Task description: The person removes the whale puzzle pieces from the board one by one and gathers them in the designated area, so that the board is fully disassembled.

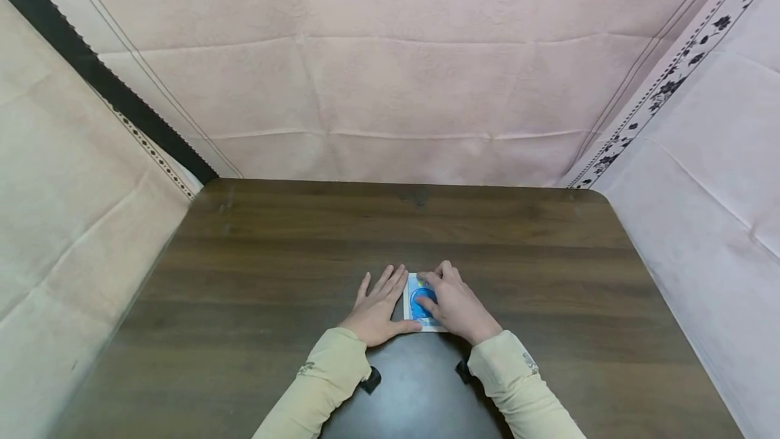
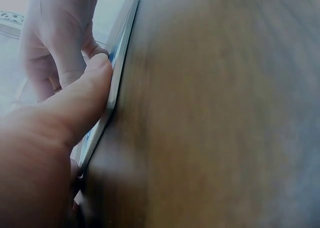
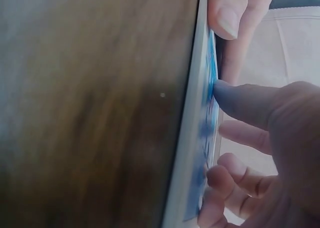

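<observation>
A thin flat rectangular board (image 1: 420,298) with a white border and a blue round print lies on the brown table. It shows nearly edge-on as a pale-edged slab (image 2: 120,70) in the left wrist view. My left hand (image 1: 379,307) rests flat along its left side, fingers extended, with the thumb on the near left corner. From the right, my right hand (image 1: 461,307) reaches over the board, fingers bent. Its thumb and fingertips touch the printed face (image 3: 210,107), with a gap between thumb and fingers. The hand covers the board's right part.
The brown wooden table (image 1: 274,256) extends around both hands. A grey rounded surface (image 1: 408,385) lies between the forearms at the near side. Pale cloth hangings (image 1: 378,87) stand behind the table and along its left and right sides.
</observation>
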{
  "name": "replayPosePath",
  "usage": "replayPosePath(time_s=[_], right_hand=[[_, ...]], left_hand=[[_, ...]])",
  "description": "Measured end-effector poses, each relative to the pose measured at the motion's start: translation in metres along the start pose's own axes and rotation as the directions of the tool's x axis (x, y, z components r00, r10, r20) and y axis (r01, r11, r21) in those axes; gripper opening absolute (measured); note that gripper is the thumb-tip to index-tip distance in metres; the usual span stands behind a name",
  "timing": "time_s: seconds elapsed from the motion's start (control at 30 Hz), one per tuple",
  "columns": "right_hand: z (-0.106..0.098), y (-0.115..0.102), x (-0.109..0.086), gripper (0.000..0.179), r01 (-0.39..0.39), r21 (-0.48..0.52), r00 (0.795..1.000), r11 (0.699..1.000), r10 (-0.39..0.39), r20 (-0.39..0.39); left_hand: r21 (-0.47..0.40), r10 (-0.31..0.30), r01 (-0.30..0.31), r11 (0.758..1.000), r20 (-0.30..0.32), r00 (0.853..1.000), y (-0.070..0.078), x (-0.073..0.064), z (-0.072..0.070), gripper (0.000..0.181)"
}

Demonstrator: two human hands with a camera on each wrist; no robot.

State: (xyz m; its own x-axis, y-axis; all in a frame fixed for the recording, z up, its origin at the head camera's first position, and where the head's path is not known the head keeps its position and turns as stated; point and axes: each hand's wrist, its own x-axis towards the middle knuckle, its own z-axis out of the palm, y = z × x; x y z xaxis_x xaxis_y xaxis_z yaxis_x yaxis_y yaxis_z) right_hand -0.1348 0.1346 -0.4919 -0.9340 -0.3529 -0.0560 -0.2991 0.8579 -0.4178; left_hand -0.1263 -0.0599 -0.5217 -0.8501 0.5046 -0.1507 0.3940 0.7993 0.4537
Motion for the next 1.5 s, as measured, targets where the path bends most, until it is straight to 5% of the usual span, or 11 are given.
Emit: replayPosePath(time_s=[0.6,1.5], right_hand=[[-0.0009,-0.0069,-0.0022,0.034,-0.021,-0.015,1.0,1.0,0.021,0.022],[0.0013,-0.0048,-0.0053,0.036,-0.02,0.033,1.0,0.999,0.02,-0.009]], left_hand=[[-0.005,-0.011,0.011,1.0,-0.01,1.0,0.0028,-0.0034,-0.0022,0.101],[0.02,-0.03,0.03,0.999,-0.007,1.0,0.0038,-0.0032,-0.0003,0.099]])
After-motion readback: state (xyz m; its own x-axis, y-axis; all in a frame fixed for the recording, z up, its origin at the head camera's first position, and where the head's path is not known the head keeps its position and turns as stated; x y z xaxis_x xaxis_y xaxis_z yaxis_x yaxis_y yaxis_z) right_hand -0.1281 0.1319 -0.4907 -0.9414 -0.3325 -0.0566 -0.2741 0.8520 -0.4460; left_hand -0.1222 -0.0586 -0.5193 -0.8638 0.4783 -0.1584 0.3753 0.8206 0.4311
